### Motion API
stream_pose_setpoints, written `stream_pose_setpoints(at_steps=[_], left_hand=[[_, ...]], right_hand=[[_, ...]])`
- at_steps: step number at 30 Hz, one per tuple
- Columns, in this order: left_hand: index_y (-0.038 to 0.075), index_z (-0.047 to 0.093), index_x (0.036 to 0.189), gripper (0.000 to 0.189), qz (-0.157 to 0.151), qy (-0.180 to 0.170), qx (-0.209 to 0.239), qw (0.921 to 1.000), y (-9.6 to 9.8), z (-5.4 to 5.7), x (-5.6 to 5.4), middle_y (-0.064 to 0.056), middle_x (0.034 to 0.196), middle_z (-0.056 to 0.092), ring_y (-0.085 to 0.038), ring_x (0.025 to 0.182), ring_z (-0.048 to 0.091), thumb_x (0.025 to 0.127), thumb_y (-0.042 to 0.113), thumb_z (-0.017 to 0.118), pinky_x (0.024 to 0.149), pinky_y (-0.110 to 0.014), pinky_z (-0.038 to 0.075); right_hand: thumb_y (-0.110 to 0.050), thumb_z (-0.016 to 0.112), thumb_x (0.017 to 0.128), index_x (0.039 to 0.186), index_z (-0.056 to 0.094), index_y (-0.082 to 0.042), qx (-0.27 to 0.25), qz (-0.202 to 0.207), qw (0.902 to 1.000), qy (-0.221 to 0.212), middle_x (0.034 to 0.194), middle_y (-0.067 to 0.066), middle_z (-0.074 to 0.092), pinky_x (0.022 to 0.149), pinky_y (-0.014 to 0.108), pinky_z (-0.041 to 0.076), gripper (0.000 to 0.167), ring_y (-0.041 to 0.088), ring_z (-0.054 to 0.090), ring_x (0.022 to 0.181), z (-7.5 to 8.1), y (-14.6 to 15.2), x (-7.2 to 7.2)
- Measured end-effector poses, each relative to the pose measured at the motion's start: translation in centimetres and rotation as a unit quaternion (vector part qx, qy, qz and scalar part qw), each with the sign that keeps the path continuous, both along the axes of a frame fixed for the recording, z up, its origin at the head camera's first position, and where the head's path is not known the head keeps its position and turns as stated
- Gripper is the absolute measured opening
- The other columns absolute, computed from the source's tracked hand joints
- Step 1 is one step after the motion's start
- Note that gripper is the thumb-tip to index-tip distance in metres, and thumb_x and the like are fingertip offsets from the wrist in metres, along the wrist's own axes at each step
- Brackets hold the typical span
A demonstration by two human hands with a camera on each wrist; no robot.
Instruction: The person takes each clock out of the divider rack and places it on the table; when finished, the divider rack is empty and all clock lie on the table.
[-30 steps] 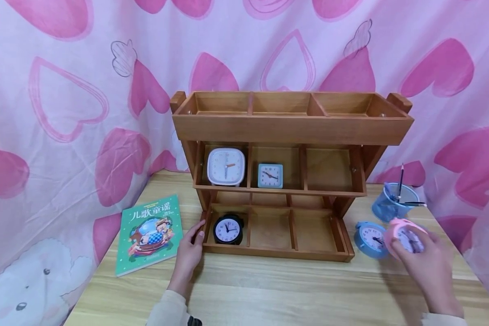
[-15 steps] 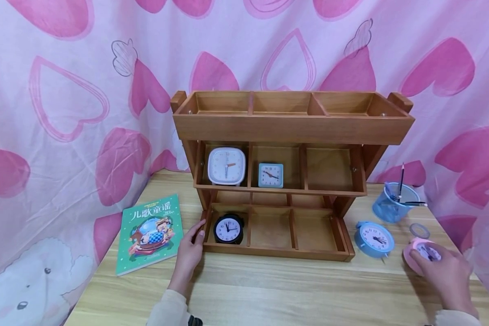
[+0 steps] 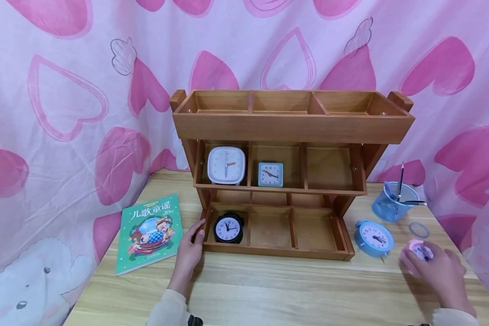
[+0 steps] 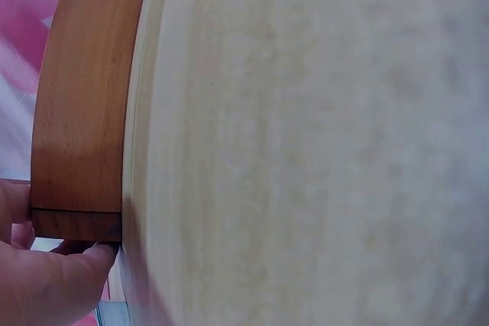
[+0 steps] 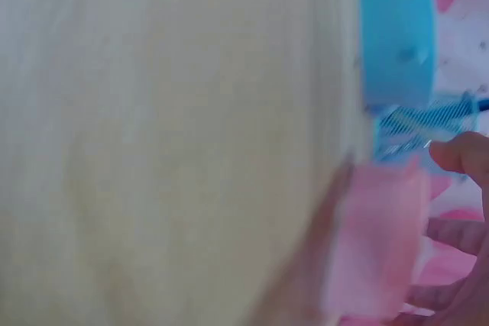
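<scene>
My left hand (image 3: 190,253) grips the left end of the wooden shelf's bottom tier (image 3: 269,253), thumb and fingers on either side of the wood in the left wrist view. Far right, my right hand (image 3: 444,274) is at a round pink alarm clock (image 3: 409,260) on the table, partly hiding it. In the right wrist view the thumb stands apart from the blurred pink clock, with the fingers spread beside it. A round blue alarm clock (image 3: 375,240) lies left of it. The shelf bears a white clock (image 3: 226,165), a small teal square clock (image 3: 270,174) and a black clock (image 3: 228,228).
Behind the blue clock stands a blue mesh pen cup (image 3: 391,206) with pencils. A grey ring (image 3: 419,230) lies behind the pink clock. A green book (image 3: 150,233) lies left of the shelf. A pink heart-print curtain (image 3: 301,40) hangs around the back and sides.
My right hand brings the pink clock away from the blue clock, to the right and down onto the table, then shifts slightly left. The grey ring comes into view. My left hand stays put.
</scene>
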State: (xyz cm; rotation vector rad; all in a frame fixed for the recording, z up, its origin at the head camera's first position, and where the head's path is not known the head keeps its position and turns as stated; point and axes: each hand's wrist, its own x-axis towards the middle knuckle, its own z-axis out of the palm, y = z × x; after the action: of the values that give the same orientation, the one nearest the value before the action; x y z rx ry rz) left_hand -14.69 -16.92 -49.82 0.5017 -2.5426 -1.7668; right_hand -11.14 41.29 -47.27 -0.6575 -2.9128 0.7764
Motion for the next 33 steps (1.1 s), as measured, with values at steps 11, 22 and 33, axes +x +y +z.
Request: stream_pose_setpoints(at_steps=[11,22,33], left_hand=[[0.024,0.049,0.147,0.041,-0.009,-0.012,0.001,0.9999,0.2,0.1,0.0,-0.012,0.16,0.033,-0.039,0.148,0.024,0.107,0.02,0.042,0.117,-0.058,0.026],[0.024,0.048,0.147,0.041,-0.012,-0.01,0.018,0.9997,-0.2,0.3,0.0,-0.014,0.16,0.031,-0.04,0.148,0.023,0.107,0.02,0.041,0.118,-0.058,0.024],[0.024,0.048,0.147,0.041,-0.021,-0.003,0.012,0.9997,-0.4,0.0,0.2,-0.015,0.16,0.031,-0.04,0.148,0.023,0.107,0.022,0.042,0.117,-0.06,0.024]], right_hand=[[-0.011,0.067,0.087,0.121,0.061,0.008,-0.01,0.105,0.9488,0.298,0.123,0.035,0.052,0.092,0.067,0.036,0.039,0.052,0.046,0.114,4.6,-11.5,-1.7],[-0.026,0.068,0.092,0.131,0.061,-0.01,-0.11,0.266,0.9387,0.189,0.126,0.017,0.06,0.088,0.053,0.054,0.043,0.035,0.06,0.108,3.8,-29.7,-5.3],[-0.031,0.07,0.091,0.135,0.059,-0.01,-0.083,0.402,0.9073,0.09,0.141,0.018,0.049,0.102,0.047,0.049,0.05,0.033,0.051,0.125,1.9,-40.2,-6.6]])
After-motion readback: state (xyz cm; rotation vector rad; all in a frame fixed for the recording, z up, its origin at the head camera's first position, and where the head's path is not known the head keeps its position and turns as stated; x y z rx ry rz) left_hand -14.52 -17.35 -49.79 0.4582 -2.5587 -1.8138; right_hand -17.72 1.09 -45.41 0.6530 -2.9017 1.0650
